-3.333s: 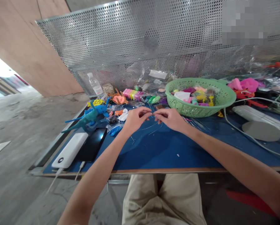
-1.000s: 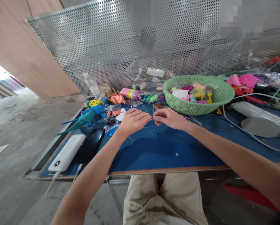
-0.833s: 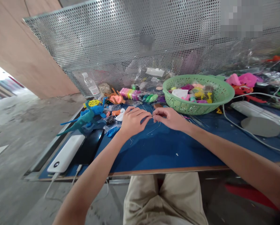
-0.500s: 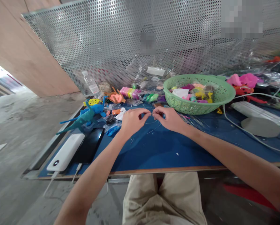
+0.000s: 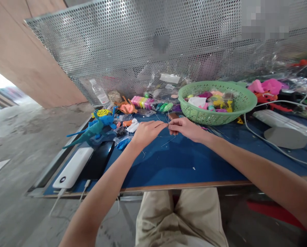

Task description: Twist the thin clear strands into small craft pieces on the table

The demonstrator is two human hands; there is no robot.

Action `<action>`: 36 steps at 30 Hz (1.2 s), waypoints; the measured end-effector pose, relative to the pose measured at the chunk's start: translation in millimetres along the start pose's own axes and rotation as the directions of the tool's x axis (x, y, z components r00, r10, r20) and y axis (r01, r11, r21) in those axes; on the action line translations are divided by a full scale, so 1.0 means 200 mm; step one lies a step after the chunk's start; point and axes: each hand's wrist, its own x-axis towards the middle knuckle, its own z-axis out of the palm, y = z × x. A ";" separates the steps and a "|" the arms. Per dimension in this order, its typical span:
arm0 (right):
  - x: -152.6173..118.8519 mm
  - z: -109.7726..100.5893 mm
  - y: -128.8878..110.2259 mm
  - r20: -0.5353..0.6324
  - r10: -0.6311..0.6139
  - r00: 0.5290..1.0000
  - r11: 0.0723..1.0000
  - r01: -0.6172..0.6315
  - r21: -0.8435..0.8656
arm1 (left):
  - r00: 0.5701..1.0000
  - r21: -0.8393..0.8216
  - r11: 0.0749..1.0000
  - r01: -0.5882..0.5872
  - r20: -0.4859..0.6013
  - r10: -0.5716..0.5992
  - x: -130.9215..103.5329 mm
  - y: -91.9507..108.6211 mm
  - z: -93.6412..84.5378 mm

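Note:
My left hand and my right hand meet fingertip to fingertip over the middle of the blue tabletop. Both are closed in a pinch, and a thin wire shows faintly at the fingertips. Its exact course between them is too fine to follow. The left fingers lie straight and pressed together, with the thumb mostly hidden below. On the right, thumb and index finger pinch while the other fingers curl under. Another thin wire lies on the table just below the hands.
A green basket of colourful clay pieces stands behind my right hand. Blue and teal clay figures, a white power bank and a black phone are at left. Behind rises a perforated metal panel. A white cable crosses the right side.
My hands have come together, so the fingertips now touch where a small gap was. The left fingers have straightened and its thumb has dropped from sight.

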 end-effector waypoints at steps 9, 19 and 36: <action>-0.02 0.02 -0.03 -0.060 -0.129 0.990 0.955 0.108 -0.275 | 0.986 -0.010 0.987 0.160 0.042 -0.159 0.03 0.02 -0.01; -0.02 0.06 0.01 0.125 -0.555 0.823 0.486 0.442 -0.754 | 0.857 -0.328 0.824 0.461 0.406 -0.318 0.05 0.01 -0.07; 0.01 0.00 0.01 -0.070 -0.053 0.996 0.978 0.037 -0.207 | 0.998 0.053 0.997 -0.065 0.002 0.065 0.03 -0.02 -0.03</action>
